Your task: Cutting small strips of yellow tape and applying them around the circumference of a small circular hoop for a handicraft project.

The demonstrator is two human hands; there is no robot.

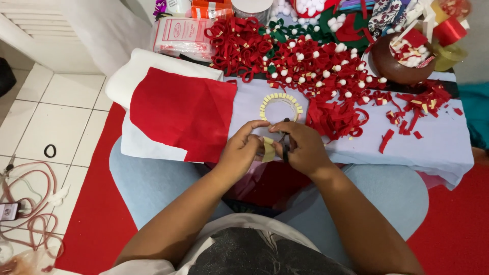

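My left hand point(244, 147) pinches a small pale yellow strip point(268, 149) at the near edge of a low table. My right hand point(300, 147) is shut on small dark scissors point(286, 145), the blades right beside the strip. Just beyond my fingers lies a ring of several short pale yellow pieces point(280, 104) on the light cloth covering the table point(443, 147). A red felt sheet point(183, 112) lies to the left, over white felt.
Piles of red felt loops with white pom-poms point(310, 61) fill the back of the table. Red scraps point(407, 114) lie at right. A brown bowl point(402, 63) holds scraps. A packet point(181, 35) sits back left. Cables point(30, 203) lie on the tiled floor.
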